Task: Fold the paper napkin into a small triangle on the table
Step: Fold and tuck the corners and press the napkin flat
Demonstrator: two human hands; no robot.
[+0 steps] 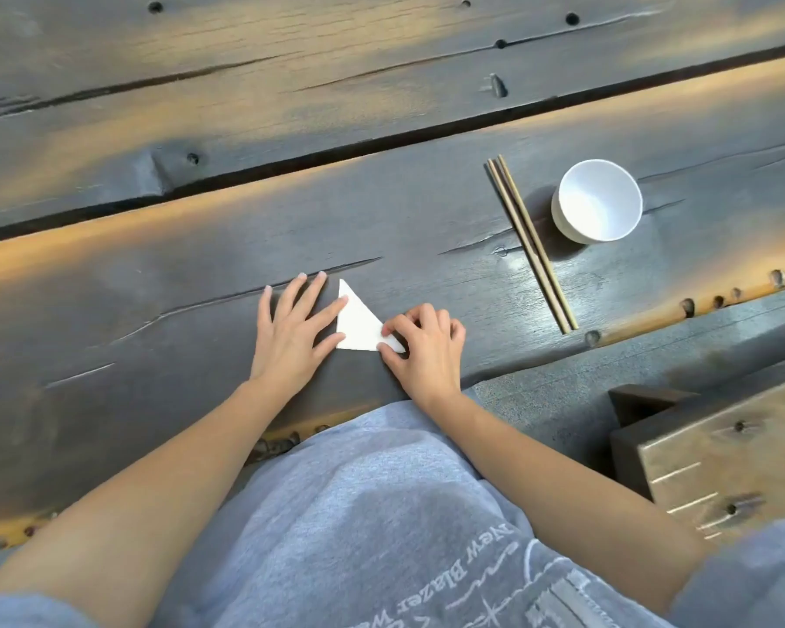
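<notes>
A white paper napkin lies folded in a small triangle on the dark wooden table, close to its near edge. My left hand rests flat with fingers spread, its index finger and thumb touching the napkin's left edge. My right hand is curled over the triangle's right corner, with fingertips and thumb pinching that corner against the table.
A pair of wooden chopsticks lies to the right of the napkin, and a white bowl stands beyond them. A wooden bench or stool sits low at the right. My grey shirt fills the bottom.
</notes>
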